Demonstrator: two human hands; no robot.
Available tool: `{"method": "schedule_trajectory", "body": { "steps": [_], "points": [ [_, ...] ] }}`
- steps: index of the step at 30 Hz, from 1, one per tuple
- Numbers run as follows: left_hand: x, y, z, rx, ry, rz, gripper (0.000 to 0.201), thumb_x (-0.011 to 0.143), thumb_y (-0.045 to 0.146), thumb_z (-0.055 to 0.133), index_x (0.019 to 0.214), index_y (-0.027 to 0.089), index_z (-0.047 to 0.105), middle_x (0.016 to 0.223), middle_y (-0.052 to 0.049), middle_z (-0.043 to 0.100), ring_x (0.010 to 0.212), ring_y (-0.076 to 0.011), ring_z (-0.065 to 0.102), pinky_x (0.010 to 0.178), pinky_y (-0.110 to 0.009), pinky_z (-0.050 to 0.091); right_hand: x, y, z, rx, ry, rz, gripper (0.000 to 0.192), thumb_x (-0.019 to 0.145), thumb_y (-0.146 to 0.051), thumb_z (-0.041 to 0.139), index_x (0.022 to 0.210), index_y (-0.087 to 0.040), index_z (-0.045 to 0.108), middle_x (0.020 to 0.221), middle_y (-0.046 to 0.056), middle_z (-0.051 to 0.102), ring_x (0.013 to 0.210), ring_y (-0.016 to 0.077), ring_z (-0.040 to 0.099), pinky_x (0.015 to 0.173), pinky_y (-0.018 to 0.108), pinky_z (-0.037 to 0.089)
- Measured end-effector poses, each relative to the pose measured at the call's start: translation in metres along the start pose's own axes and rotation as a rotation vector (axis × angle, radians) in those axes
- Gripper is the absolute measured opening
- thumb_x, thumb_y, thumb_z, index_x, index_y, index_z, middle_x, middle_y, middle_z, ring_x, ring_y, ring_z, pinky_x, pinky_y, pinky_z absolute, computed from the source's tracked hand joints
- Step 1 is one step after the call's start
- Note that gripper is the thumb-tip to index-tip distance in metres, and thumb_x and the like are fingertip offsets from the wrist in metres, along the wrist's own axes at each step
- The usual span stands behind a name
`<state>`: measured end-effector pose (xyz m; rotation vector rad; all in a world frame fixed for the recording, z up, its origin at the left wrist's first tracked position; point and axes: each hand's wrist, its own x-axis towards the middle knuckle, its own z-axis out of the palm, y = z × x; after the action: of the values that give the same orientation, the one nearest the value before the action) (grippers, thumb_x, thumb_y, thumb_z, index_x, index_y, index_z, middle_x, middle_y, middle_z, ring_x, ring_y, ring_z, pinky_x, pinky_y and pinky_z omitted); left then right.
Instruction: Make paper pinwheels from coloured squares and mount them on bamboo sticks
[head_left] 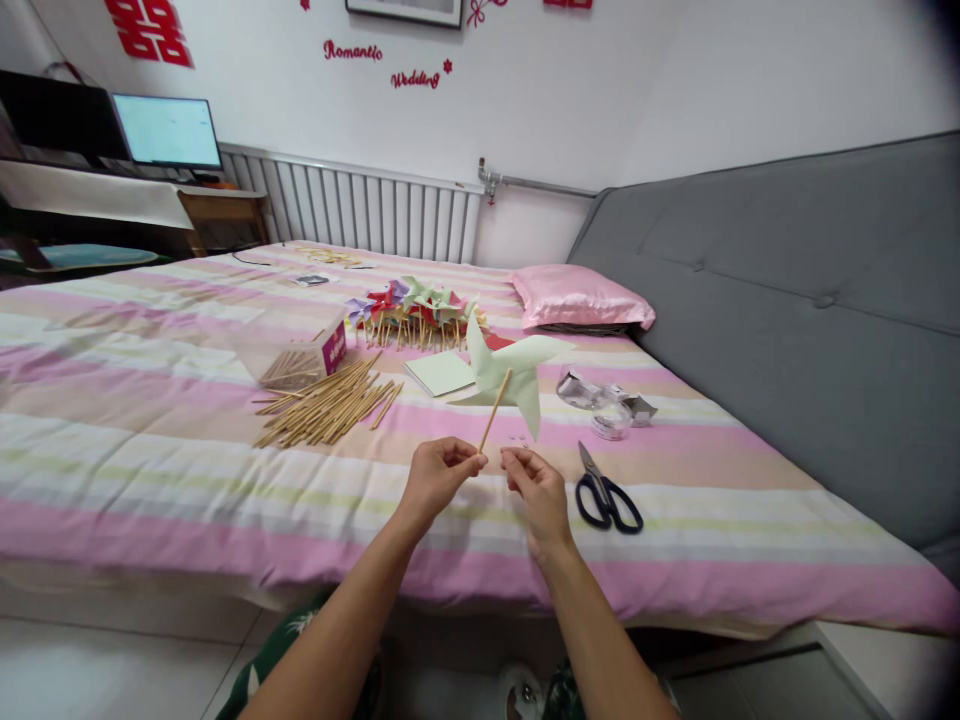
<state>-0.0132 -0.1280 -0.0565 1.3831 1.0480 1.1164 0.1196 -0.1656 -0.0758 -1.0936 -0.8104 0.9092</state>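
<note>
A pale green paper pinwheel point(517, 368) on a thin wooden stick point(494, 414) stands tilted above the bed. My left hand point(441, 475) pinches the stick near its lower end. Just to the right, my right hand point(540, 492) has its thumb and fingers pressed together, apart from the stick; whatever they hold, if anything, is too small to make out. Beyond the hands lie a stack of pale green paper squares point(439, 373) and a few tiny clear bits point(519, 440). Black-handled scissors point(604, 495) rest right of my right hand, blades pointing away.
Loose wooden sticks point(330, 405) spread on the striped bedsheet point(187, 500), beside a clear box point(296, 365) with more sticks. Finished pinwheels point(420, 305) cluster farther back. Crumpled clear and silver packaging point(607, 405) lies at right, below a pink pillow point(581, 297) and grey headboard point(787, 290).
</note>
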Motion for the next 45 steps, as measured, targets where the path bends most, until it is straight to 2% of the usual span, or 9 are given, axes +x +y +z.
{"method": "schedule_trajectory", "body": {
  "steps": [8,18,27,31,35,39,45],
  "points": [
    [0.0,-0.001,0.003,-0.023,-0.004,0.013,0.02,0.057,0.03,0.075,0.062,0.014,0.064,0.059,-0.004,0.066,0.057,-0.0149,0.06,0.056,-0.026,0.046,-0.005,0.0,0.005,-0.046,-0.041,-0.053,0.025,0.064,-0.035,0.073,0.079,-0.015,0.07,0.071,0.003,0.068,0.063,0.0136,0.056,0.059,0.026,0.045],
    [-0.001,-0.001,0.005,-0.001,-0.006,0.036,0.024,0.057,0.033,0.076,0.059,0.014,0.062,0.054,-0.002,0.063,0.052,-0.0129,0.057,0.052,-0.024,0.042,-0.006,0.001,0.006,-0.018,-0.078,-0.069,0.018,0.067,-0.032,0.072,0.074,-0.016,0.069,0.067,0.001,0.067,0.06,0.0119,0.055,0.059,0.026,0.044],
    [-0.002,-0.004,0.008,0.044,0.002,0.062,0.028,0.057,0.037,0.076,0.057,0.014,0.06,0.054,-0.002,0.063,0.05,-0.0127,0.056,0.05,-0.023,0.042,-0.005,0.001,0.007,-0.045,-0.045,-0.066,0.019,0.065,-0.032,0.073,0.071,-0.015,0.068,0.065,0.0,0.065,0.06,0.0126,0.055,0.058,0.025,0.043],
    [-0.003,-0.006,0.01,0.105,0.015,0.084,0.025,0.058,0.035,0.075,0.058,0.014,0.061,0.055,-0.002,0.064,0.05,-0.0129,0.057,0.049,-0.023,0.041,-0.004,0.004,0.005,-0.128,-0.014,-0.097,0.023,0.065,-0.036,0.072,0.068,-0.014,0.068,0.06,0.0,0.063,0.059,0.0134,0.055,0.057,0.025,0.043],
    [-0.003,-0.01,0.011,0.168,0.035,0.111,0.025,0.06,0.037,0.074,0.058,0.015,0.062,0.055,-0.003,0.064,0.051,-0.0138,0.058,0.048,-0.023,0.042,-0.004,0.01,0.003,-0.153,0.005,-0.141,0.026,0.068,-0.038,0.07,0.075,-0.013,0.07,0.07,0.003,0.067,0.067,0.0174,0.06,0.064,0.027,0.047],
    [-0.005,-0.013,0.013,0.214,0.044,0.14,0.024,0.063,0.037,0.073,0.06,0.015,0.064,0.059,-0.005,0.068,0.055,-0.0158,0.061,0.051,-0.024,0.045,-0.004,0.014,0.003,-0.17,0.008,-0.211,0.022,0.072,-0.035,0.067,0.076,-0.013,0.068,0.072,0.005,0.069,0.07,0.0185,0.062,0.066,0.028,0.05],
    [-0.009,-0.006,0.015,0.261,0.003,0.18,0.019,0.07,0.035,0.068,0.073,0.018,0.072,0.072,-0.006,0.073,0.063,-0.0175,0.065,0.059,-0.026,0.048,0.0,0.012,-0.001,-0.252,0.04,-0.226,0.025,0.072,-0.035,0.067,0.079,-0.011,0.069,0.072,0.007,0.07,0.066,0.019,0.065,0.065,0.029,0.053]
  ]
}}
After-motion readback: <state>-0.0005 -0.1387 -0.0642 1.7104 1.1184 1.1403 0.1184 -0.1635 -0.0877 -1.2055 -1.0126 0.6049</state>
